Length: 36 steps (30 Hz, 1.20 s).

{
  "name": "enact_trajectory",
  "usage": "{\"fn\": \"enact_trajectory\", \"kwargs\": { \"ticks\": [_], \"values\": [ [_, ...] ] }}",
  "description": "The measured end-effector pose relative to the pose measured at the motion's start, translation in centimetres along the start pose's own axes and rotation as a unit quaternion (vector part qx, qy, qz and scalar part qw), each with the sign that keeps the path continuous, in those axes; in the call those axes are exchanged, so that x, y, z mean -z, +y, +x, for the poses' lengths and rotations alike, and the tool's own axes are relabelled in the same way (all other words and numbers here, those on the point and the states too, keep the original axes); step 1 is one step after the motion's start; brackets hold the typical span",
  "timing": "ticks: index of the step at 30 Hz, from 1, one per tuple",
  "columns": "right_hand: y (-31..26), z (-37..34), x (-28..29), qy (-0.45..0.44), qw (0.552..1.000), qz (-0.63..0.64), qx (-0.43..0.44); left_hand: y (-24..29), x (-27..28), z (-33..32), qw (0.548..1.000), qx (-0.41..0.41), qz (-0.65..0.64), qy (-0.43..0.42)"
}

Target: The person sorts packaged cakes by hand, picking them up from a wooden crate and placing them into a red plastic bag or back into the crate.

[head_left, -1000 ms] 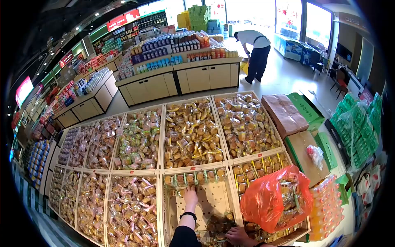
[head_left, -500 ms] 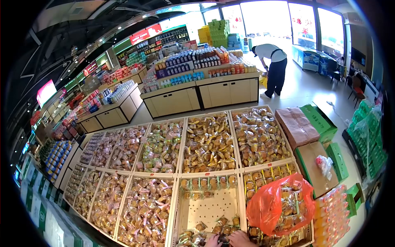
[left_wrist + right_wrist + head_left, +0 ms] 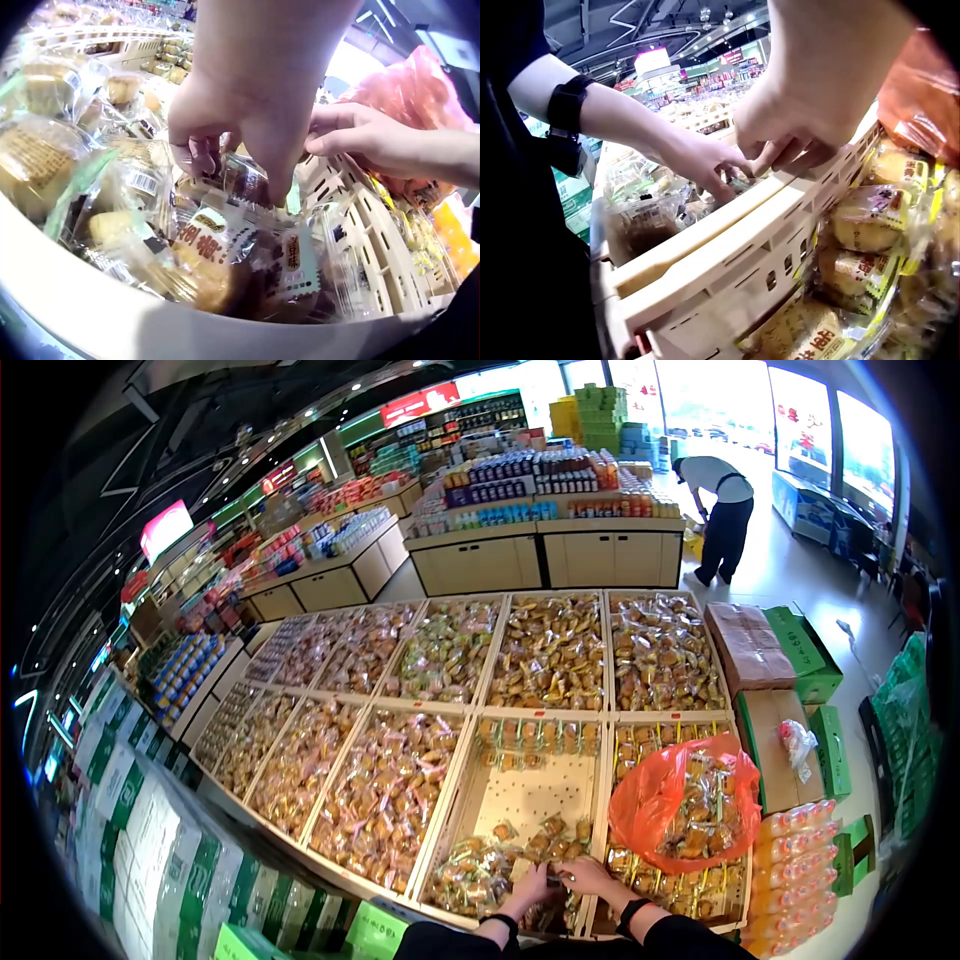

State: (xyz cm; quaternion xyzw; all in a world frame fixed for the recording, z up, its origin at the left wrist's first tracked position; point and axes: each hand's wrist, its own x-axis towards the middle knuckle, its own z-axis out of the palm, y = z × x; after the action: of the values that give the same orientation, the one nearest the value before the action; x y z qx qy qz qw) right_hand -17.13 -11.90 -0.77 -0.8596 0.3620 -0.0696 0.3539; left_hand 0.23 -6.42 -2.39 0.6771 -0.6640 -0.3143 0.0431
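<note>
While both hands are low at the near end of the part-filled crate (image 3: 520, 800), the wrapped cakes (image 3: 214, 259) lie heaped under the left hand (image 3: 532, 884). Left grip: fingers bent down, parted from the thumb, a packet between; can't tell if it's pinched. Right hand (image 3: 585, 875): just beside the left, fingers curled by the crate's side wall; can't tell what, if anything, it holds. Labels: left wrist view gives 豆味 on a pale green label (image 3: 296, 259), big red characters on the packet beside it, too unclear to read, plus a barcode (image 3: 142, 182). Right wrist view adds the slotted side wall and, close up, yellow-edged packets (image 3: 866, 217) in the next crate, some with red print. Only head view gives the whole red bag (image 3: 640, 810) on those packets, and a person (image 3: 728, 510) bending beyond the displays.
</note>
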Motion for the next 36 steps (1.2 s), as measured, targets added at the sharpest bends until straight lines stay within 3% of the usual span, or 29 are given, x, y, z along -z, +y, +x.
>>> {"fn": "enact_trajectory", "kwargs": {
  "ticks": [3,6,13,15,17,18,20,23,25,29,31,33,36],
  "values": [
    [-0.3,-1.6,-0.4,-0.025,1.000,0.002,0.014,1.1,0.1,0.2,0.999,0.036,0.025,0.032],
    [-0.6,-2.7,-1.1,0.024,0.997,0.067,0.017,1.5,-1.3,0.6,0.990,-0.016,0.096,0.102],
    [-0.7,-6.5,-0.7,-0.024,0.990,0.141,0.005,1.6,-4.3,0.8,0.985,-0.012,0.091,0.147],
    [-0.6,-6.6,-0.9,-0.031,0.988,0.149,-0.012,1.6,-3.8,0.2,0.977,0.063,-0.077,0.187],
    [-1.6,-6.7,-0.1,-0.044,0.987,0.153,-0.023,1.6,-2.3,-0.2,0.983,0.117,-0.103,0.098],
    [-1.1,-6.6,-0.6,-0.035,0.993,0.111,0.020,1.9,-1.3,-0.3,0.987,0.120,-0.093,0.055],
    [-0.3,-6.4,-1.0,-0.023,0.996,0.066,0.064,2.1,-1.1,-0.3,0.989,0.119,-0.082,0.015],
    [-0.2,-6.5,-0.3,-0.052,0.995,0.060,0.061,1.2,-2.8,1.2,0.991,0.109,0.004,0.078],
    [-0.2,-6.4,-0.4,-0.071,0.993,0.077,0.060,0.5,-4.3,1.9,0.989,0.035,-0.013,0.146],
    [-0.6,-6.0,0.0,-0.091,0.992,0.084,0.029,0.1,-5.7,2.5,0.985,0.024,0.071,0.157],
    [-1.9,-6.3,1.7,-0.129,0.986,0.104,-0.025,1.2,-3.6,1.2,0.987,0.050,-0.015,0.151],
    [-1.0,-5.8,1.1,-0.131,0.979,0.156,-0.028,1.8,-1.6,-1.2,0.977,0.009,-0.066,0.204],
    [-1.6,-5.4,2.3,-0.123,0.920,0.363,-0.085,2.9,1.2,-4.5,0.961,0.017,-0.170,0.219]
  ]
}}
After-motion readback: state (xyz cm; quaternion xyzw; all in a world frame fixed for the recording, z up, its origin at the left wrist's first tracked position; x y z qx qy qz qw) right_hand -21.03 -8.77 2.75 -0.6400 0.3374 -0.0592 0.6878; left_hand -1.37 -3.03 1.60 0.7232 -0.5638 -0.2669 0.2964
